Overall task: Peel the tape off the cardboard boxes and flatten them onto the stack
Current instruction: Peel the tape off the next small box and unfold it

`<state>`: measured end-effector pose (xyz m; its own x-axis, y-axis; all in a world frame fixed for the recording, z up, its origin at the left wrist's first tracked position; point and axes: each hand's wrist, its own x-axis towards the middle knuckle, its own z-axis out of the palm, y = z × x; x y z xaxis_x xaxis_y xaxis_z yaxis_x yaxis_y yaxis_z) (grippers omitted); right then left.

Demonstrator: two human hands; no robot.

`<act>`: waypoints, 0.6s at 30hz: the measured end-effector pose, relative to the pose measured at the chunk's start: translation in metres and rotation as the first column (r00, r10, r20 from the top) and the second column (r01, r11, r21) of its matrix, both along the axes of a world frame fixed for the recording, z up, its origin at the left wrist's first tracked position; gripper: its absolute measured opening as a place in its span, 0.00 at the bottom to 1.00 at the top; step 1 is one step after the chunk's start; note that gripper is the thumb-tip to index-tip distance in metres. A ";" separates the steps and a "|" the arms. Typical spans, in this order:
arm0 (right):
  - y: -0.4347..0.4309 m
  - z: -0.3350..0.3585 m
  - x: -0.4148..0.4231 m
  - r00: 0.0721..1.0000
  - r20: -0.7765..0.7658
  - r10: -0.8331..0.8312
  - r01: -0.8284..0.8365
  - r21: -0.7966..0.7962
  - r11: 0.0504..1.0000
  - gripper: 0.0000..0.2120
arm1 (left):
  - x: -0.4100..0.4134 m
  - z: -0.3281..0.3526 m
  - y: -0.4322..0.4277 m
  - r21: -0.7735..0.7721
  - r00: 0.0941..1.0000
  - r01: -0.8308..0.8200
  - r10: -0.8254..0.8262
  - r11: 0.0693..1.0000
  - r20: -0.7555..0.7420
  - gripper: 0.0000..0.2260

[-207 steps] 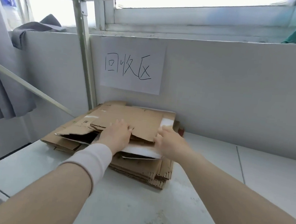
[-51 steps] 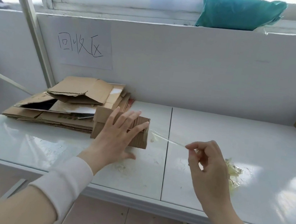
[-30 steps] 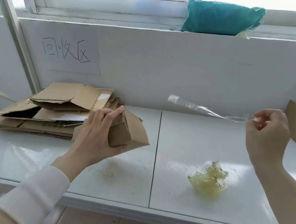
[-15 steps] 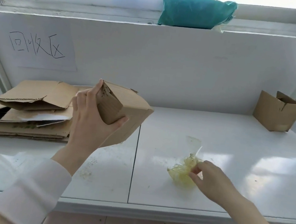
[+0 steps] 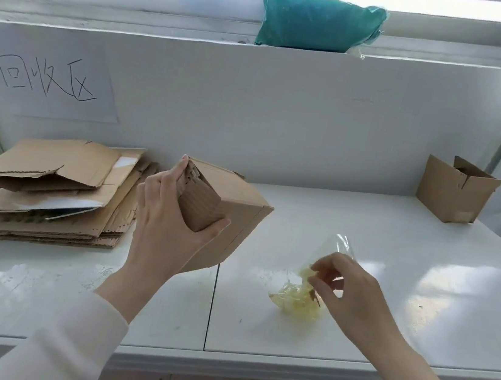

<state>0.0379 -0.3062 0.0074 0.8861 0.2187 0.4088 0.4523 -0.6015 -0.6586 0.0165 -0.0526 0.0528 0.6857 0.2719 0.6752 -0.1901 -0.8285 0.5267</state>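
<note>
Partly hidden by the left grip (image 5: 170, 230) clasping it, the box (image 5: 236, 213) tilts; the right grip (image 5: 353, 296) pinches barely visible clear tape (image 5: 336, 249).

Left hand (image 5: 167, 233) below a long white sleeve (image 5: 70, 335) — cuff at the wrist, right hand (image 5: 347, 288) and forearm bare

The stack (image 5: 51, 195) of flattened cardboard runs off the left edge, and the bottom edge cuts off both forearms. The left hand (image 5: 167, 230) grips the box (image 5: 234, 207), covering its near left side and a bit of the stack's right edge. The right hand (image 5: 353, 296) pinches the wad of tape (image 5: 292, 300) and covers its right side. The clear strip (image 5: 338, 247) above is too faint to trace, and the inside of the far box (image 5: 452, 194) cannot be seen.
</note>
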 end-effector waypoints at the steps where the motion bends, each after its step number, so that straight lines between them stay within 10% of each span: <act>1: 0.002 0.003 -0.001 0.998 -0.063 -0.010 0.010 0.002 1.000 0.09 | 0.000 0.000 0.000 0.000 1.000 0.001 -0.001 1.000 -0.002 0.45; 5: 0.006 0.028 -0.010 0.898 -0.439 0.020 -0.083 -0.125 0.989 0.15 | 0.000 -0.003 0.000 -0.012 0.999 0.001 -0.001 1.000 -0.036 0.45; 8: 0.007 0.042 -0.012 0.596 -0.747 0.294 -0.248 0.177 0.952 0.12 | 0.000 -0.004 -0.001 -0.018 0.999 -0.002 0.001 1.000 -0.049 0.46; 13: 0.013 -0.006 -0.007 0.424 -0.794 0.437 0.330 0.584 0.741 0.14 | -0.002 -0.007 -0.005 -0.022 0.997 0.017 -0.019 1.000 -0.078 0.46; 18: 0.013 -0.012 -0.021 0.362 -0.766 0.531 0.427 0.643 0.636 0.13 | -0.003 -0.010 -0.012 0.014 0.994 0.041 -0.039 0.999 -0.105 0.45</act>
<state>0.0164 -0.2934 -0.0050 0.7529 0.3807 -0.5369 -0.6388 0.2264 -0.7353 0.0137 -0.0644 0.0424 0.7631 0.2325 0.6030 -0.1677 -0.8298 0.5322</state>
